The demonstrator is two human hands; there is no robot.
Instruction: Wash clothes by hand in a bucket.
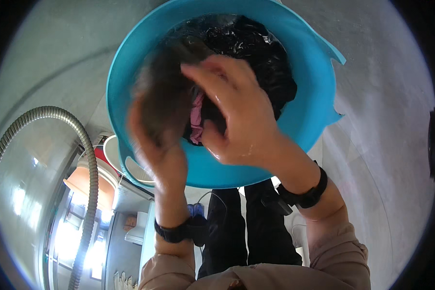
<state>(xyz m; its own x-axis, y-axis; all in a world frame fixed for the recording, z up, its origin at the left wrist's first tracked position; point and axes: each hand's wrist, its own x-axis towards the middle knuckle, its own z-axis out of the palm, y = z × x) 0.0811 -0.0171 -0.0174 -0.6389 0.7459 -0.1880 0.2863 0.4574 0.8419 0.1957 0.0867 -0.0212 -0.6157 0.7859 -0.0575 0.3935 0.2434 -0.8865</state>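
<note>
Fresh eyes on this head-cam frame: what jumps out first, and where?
The big bright-blue tub at top centre grabs the eye first, with wet black cloth inside. Over it are the wet right hand and the motion-blurred left hand, with a crumpled pink strip showing between them. Next comes the ribbed metal hose arching along the left side.

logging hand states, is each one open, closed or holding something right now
Left hand: holding dark, motion-blurred cloth.
Right hand: half-curled; cannot tell whether it holds the crumpled pink fabric strip.
</note>
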